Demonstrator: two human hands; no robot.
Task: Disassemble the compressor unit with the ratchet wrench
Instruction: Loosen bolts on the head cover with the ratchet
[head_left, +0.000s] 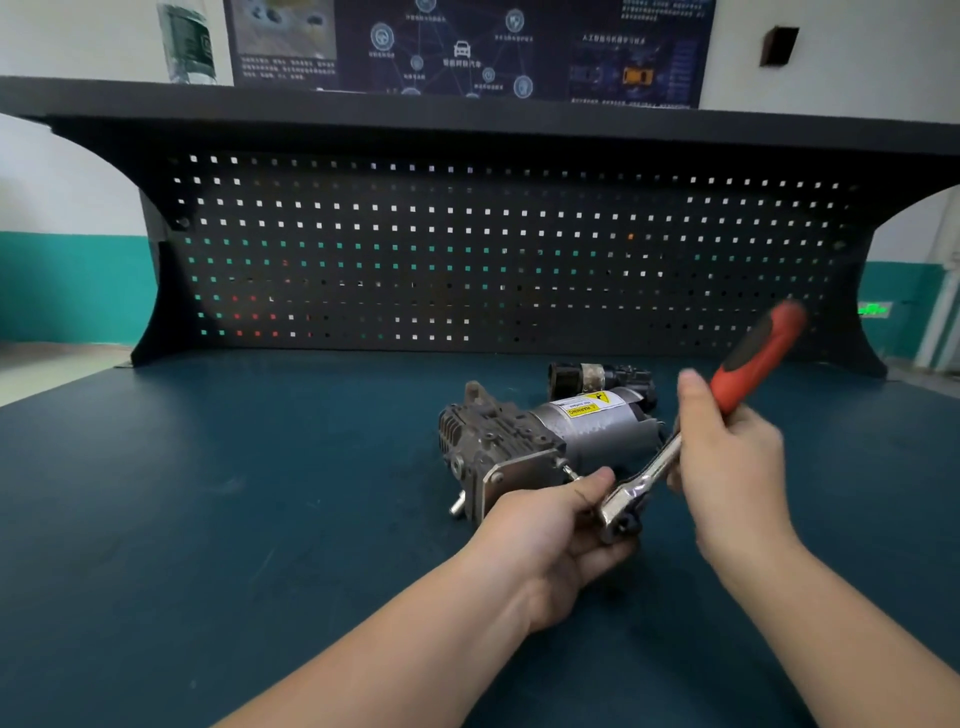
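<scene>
The compressor unit (524, 441) lies on its side on the blue bench (208, 493), its grey motor cylinder with a yellow warning label pointing back right. A bolt sticks out of its near flange. My left hand (556, 530) grips the chrome head of the ratchet wrench (644, 480) right at that bolt. My right hand (727, 457) holds the wrench by its red and black handle, which points up and to the right and looks blurred.
A smaller black and grey part (597, 376) lies just behind the compressor. A black pegboard (467, 249) closes the back of the bench under a dark shelf. A plastic bottle (187, 41) stands on that shelf at the left.
</scene>
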